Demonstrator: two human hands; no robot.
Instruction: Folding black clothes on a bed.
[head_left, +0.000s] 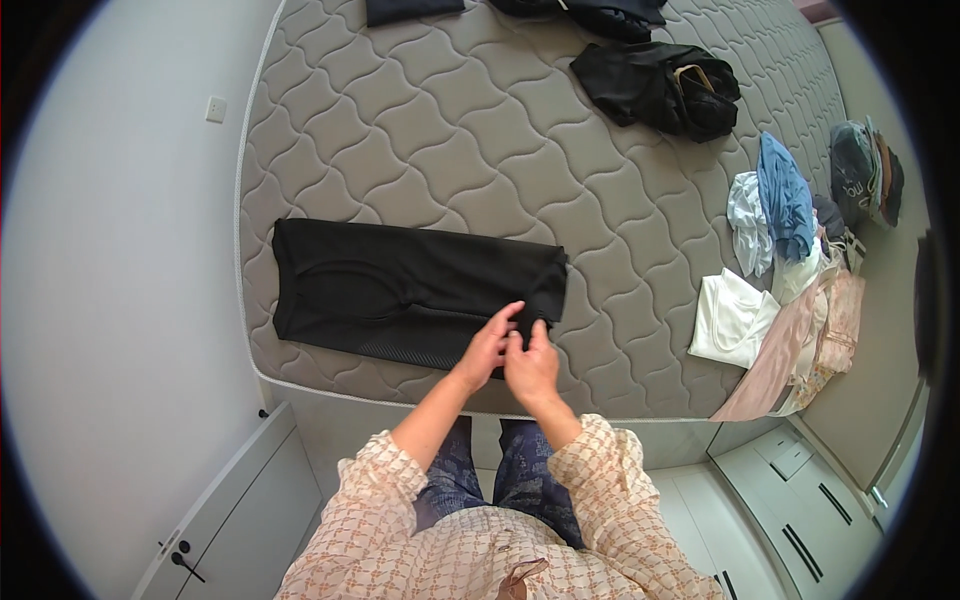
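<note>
A pair of black stretch trousers or leggings lies flat across the near part of the mattress. The waistband is at the left, and a ribbed panel runs along the near side. At the right end the fabric looks folded over. My left hand is above this end, fingers apart and slightly blurred. Close beside it, my right hand has its fingertips at the folded edge. Whether those fingers pinch the cloth is hidden.
The quilted grey mattress bears a black jacket-like garment and more dark clothes farther back. At the right lie a folded white top, a blue garment and a pink cloth. A door stands at lower left, drawers at lower right.
</note>
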